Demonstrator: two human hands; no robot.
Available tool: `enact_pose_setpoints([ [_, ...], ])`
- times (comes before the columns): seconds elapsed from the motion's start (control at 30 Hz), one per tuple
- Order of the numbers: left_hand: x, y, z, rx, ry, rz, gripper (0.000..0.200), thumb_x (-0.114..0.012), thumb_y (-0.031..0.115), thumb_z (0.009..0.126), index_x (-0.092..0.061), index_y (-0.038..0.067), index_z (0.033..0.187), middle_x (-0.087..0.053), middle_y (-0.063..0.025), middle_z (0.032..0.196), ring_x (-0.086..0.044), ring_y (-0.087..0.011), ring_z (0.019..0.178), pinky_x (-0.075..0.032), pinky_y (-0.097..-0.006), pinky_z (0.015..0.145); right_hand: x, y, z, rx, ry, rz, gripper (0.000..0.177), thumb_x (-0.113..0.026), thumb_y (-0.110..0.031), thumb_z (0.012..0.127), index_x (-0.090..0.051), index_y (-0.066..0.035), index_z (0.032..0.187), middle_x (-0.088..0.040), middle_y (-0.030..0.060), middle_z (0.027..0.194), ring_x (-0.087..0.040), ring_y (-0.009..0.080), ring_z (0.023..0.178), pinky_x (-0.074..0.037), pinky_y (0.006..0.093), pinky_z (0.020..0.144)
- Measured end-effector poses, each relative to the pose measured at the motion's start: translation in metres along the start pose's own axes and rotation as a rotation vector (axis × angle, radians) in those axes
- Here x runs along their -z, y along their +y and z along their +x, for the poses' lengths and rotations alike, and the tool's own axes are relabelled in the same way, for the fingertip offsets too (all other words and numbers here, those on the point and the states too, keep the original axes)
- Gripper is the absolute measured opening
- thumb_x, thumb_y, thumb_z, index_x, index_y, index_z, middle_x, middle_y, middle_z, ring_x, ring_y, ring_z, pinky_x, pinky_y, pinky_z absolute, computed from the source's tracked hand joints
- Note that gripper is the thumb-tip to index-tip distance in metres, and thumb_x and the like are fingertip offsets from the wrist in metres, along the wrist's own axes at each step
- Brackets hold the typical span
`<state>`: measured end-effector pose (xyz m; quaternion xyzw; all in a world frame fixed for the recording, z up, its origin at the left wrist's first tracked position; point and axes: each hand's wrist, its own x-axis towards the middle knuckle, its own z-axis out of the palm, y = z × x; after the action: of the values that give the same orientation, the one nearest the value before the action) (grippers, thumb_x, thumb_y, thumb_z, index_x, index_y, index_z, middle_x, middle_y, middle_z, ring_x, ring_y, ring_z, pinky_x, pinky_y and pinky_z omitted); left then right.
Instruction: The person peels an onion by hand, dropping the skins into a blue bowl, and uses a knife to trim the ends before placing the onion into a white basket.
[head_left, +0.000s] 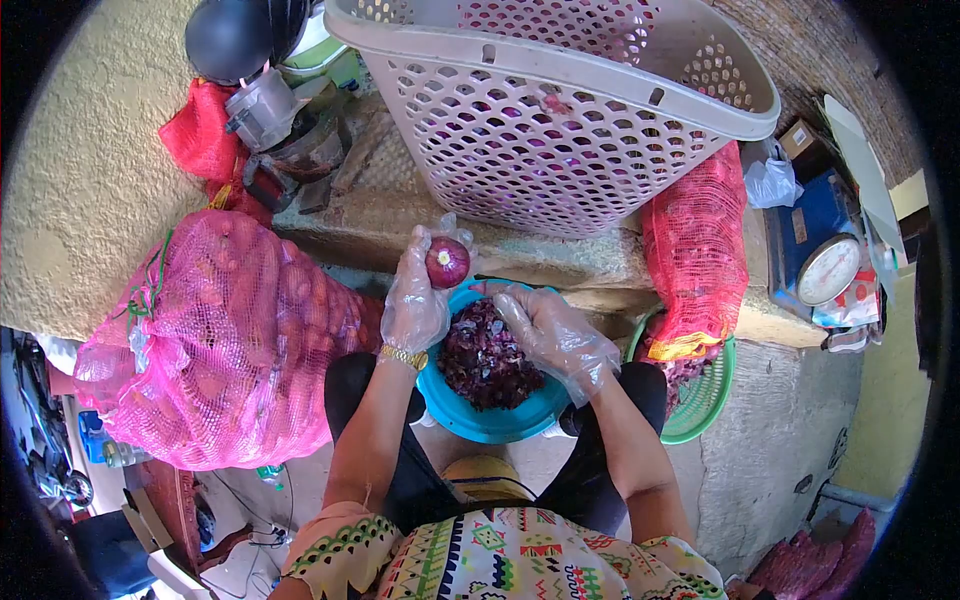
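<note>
Gripping a round purple onion (447, 262) in the plastic-gloved left hand (415, 308), palm up, near the far-left rim of a round turquoise plastic basin (482, 430). Curling the plastic-gloved right hand (562, 335) over the basin's right side; cannot tell whether pinching anything. Contains dark purple peelings (490, 360). Beyond the basin, on a concrete ledge (330, 225), see a beige perforated plastic basket (540, 120); left, a pink mesh sack (225, 345).

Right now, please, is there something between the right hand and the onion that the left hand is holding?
Nothing visible stands between the right hand and the onion; its side toward the right hand is uncovered in the left hand's grip. The blue basin sits below.
</note>
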<state>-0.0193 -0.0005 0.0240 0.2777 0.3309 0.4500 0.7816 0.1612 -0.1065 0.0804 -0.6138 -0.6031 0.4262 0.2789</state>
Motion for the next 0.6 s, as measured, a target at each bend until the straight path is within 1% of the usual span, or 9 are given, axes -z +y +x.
enact_pose_setpoints([
  [0.07,0.001,-0.001,-0.009,-0.216,-0.155,0.171,0.060,-0.048,0.047,0.114,-0.055,-0.003,0.146,-0.068,-0.0172,0.131,-0.069,-0.0268,0.121,-0.058,-0.0426,0.108,-0.002,0.000,-0.003,-0.023,0.016,-0.023,0.044,-0.051,-0.029,0.113,-0.060,-0.003,0.148,-0.069,0.0280,0.134,-0.068,0.0423,0.124,-0.050,0.0453,0.108],
  [0.17,-0.002,-0.002,-0.001,-0.083,-0.054,0.108,0.061,-0.048,0.048,0.114,-0.055,-0.003,0.146,-0.068,-0.0179,0.131,-0.069,-0.0274,0.122,-0.059,-0.0428,0.106,-0.003,0.003,-0.003,0.132,0.045,0.025,0.043,-0.051,-0.032,0.113,-0.064,-0.004,0.144,-0.071,0.0280,0.129,-0.069,0.0428,0.120,-0.050,0.0464,0.107],
  [0.3,-0.001,0.001,-0.004,-0.187,-0.097,0.184,0.062,-0.048,0.049,0.114,-0.054,-0.003,0.147,-0.068,-0.0183,0.131,-0.068,-0.0282,0.123,-0.057,-0.0427,0.109,-0.006,0.019,0.004,0.121,-0.034,-0.035,0.046,-0.052,-0.033,0.113,-0.059,-0.010,0.151,-0.071,0.0291,0.128,-0.068,0.0449,0.119,-0.051,0.0473,0.107],
  [0.33,0.004,0.006,0.002,-0.015,-0.082,-0.040,0.050,-0.053,0.026,0.112,-0.042,0.002,0.155,-0.064,-0.0207,0.138,-0.066,-0.0285,0.126,-0.058,-0.0432,0.109,-0.007,0.020,0.005,0.101,-0.033,-0.046,0.047,-0.052,-0.033,0.112,-0.057,-0.011,0.154,-0.071,0.0293,0.128,-0.068,0.0451,0.119,-0.051,0.0474,0.107],
  [0.37,0.008,0.008,0.005,0.156,-0.065,-0.263,0.060,-0.058,0.003,0.110,-0.029,0.008,0.162,-0.060,-0.0232,0.145,-0.065,-0.0288,0.129,-0.058,-0.0437,0.110,-0.006,0.017,0.004,0.102,-0.034,-0.046,0.047,-0.052,-0.033,0.112,-0.057,-0.011,0.154,-0.071,0.0293,0.128,-0.068,0.0451,0.119,-0.051,0.0474,0.107],
  [0.4,0.010,0.005,0.003,0.156,-0.064,-0.263,0.060,-0.058,0.003,0.110,-0.029,0.008,0.162,-0.060,-0.0232,0.145,-0.065,-0.0288,0.129,-0.058,-0.0437,0.110,-0.004,0.011,0.001,0.105,-0.013,-0.025,0.048,-0.052,-0.032,0.113,-0.054,-0.012,0.156,-0.071,0.0276,0.130,-0.068,0.0445,0.120,-0.051,0.0464,0.106],
  [0.47,0.008,-0.003,-0.007,-0.393,-0.272,0.490,0.052,-0.054,0.018,0.114,-0.035,0.004,0.160,-0.061,-0.0212,0.145,-0.065,-0.0283,0.130,-0.058,-0.0418,0.109,-0.005,0.008,0.001,0.107,0.009,-0.005,0.049,-0.051,-0.031,0.113,-0.051,-0.013,0.158,-0.071,0.0258,0.131,-0.068,0.0439,0.121,-0.051,0.0454,0.105],
  [0.57,-0.005,-0.001,-0.014,-0.300,-0.236,0.331,0.059,-0.043,0.048,0.116,-0.055,0.001,0.150,-0.065,-0.0150,0.139,-0.064,-0.0235,0.128,-0.053,-0.0403,0.113,-0.008,0.003,0.006,0.175,0.143,0.004,0.052,-0.056,-0.026,0.111,-0.048,-0.011,0.160,-0.071,0.0271,0.130,-0.068,0.0453,0.121,-0.051,0.0458,0.104],
  [0.6,-0.008,-0.003,-0.012,-0.300,-0.236,0.331,0.059,-0.043,0.048,0.116,-0.055,0.001,0.150,-0.065,-0.0150,0.139,-0.064,-0.0235,0.128,-0.053,-0.0403,0.113,-0.005,-0.006,0.007,0.103,0.104,-0.035,0.055,-0.058,-0.026,0.110,-0.046,-0.012,0.162,-0.070,0.0278,0.131,-0.068,0.0459,0.121,-0.051,0.0463,0.104],
])
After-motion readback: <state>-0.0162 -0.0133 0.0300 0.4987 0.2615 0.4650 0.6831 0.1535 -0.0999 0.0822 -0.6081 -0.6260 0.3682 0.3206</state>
